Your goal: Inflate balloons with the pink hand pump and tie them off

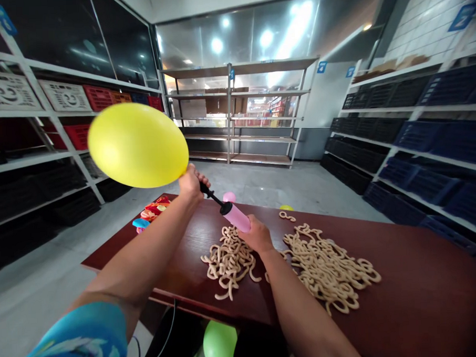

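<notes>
A large inflated yellow balloon (137,145) is at my left hand (191,181), which is closed around the balloon's neck and the black handle end of a hand pump. The pump's black rod runs down into its pink barrel (238,217). My right hand (258,234) is wrapped round the lower end of that barrel. Beneath the barrel, a pile of beige curved pieces (229,260) lies on the dark red table (408,276). A larger pile of similar pieces (324,264) spreads to the right of my right forearm.
Colourful items (154,208) and a blue one (140,223) lie at the table's far left. Pink (229,197) and yellow (286,208) balloons show beyond its far edge. A green balloon (220,344) is below the near edge. Shelves with crates line both sides.
</notes>
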Available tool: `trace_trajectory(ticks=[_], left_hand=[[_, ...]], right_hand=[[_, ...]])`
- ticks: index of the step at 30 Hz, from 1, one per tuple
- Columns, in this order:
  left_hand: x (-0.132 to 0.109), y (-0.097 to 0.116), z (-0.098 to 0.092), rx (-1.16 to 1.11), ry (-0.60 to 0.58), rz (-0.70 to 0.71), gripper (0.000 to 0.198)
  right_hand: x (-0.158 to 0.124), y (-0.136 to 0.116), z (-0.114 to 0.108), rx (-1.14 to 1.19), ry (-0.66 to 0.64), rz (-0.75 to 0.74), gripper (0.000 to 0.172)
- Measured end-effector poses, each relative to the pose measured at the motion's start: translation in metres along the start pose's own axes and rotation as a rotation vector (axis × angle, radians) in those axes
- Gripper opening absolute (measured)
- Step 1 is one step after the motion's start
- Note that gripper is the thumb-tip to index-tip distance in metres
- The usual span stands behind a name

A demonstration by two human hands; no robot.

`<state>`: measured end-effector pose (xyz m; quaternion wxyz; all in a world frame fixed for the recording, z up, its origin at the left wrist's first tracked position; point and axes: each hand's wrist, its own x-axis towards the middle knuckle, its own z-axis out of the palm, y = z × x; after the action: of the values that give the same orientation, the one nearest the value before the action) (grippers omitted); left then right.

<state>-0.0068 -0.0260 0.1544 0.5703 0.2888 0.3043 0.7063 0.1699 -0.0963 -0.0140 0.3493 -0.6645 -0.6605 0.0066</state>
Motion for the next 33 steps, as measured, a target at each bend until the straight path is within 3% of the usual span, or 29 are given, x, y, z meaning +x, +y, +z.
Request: trace_trajectory(ticks=[3, 6, 16, 21, 25, 33], left_hand=[[0.009, 0.026, 0.003, 0.012, 0.001, 0.059, 0.037], [0.011, 0.027, 0.004, 0.014, 0.022, 0.064, 0.037], [-0.014, -0.056, -0.004, 0.016, 0.045, -0.097, 0.039], [-0.027, -0.07, -0.009, -0.074, 0.059, -0.162, 0.038], [-0.034, -0.076, -0.015, -0.126, 0.072, -0.2, 0.034], [-0.03, -0.108, -0.04, 0.002, 0.155, -0.279, 0.018]], right_hand=[[0.0, -0.001, -0.001, 0.007, -0.001, 0.017, 0.033], [0.0, -0.002, -0.001, -0.007, -0.036, 0.037, 0.032], [-0.007, -0.01, -0.011, -0.026, -0.14, -0.006, 0.053], [-0.009, -0.03, -0.029, -0.002, -0.009, -0.214, 0.077], [-0.013, -0.049, -0.043, -0.127, -0.037, -0.354, 0.058], [-0.018, -0.057, -0.084, -0.382, -0.266, -0.291, 0.045]])
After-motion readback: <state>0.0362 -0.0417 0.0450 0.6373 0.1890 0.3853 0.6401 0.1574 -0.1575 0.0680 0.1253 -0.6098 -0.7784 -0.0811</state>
